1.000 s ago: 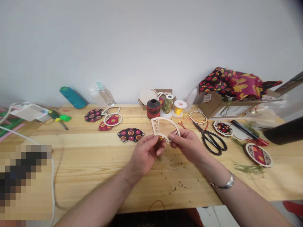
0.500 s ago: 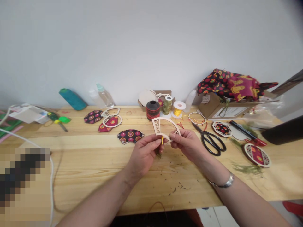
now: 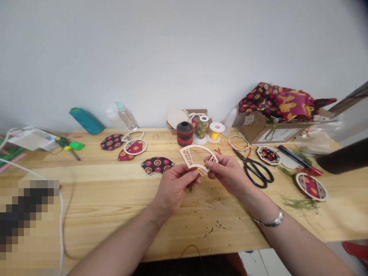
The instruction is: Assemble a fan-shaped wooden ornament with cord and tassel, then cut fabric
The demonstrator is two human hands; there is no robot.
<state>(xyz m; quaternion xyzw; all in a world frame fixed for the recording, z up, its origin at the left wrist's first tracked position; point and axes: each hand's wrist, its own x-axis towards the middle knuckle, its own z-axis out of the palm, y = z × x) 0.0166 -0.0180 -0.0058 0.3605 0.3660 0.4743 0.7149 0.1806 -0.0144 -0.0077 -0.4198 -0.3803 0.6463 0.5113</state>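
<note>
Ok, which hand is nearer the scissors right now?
The right hand. It pinches the right end of the wooden frame, just left of the scissors; the left hand is farther left, at the frame's lower edge.

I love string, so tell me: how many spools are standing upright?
3, in a row behind the fan frame: the red-black spool at left, the green spool in the middle, the yellow spool at right. The teal spool is tilted. The small box may hide more.

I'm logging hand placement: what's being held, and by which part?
A pale fan-shaped frame: the right hand holds its right end, the left hand its inner curved edge, beside yellow thread.
</note>
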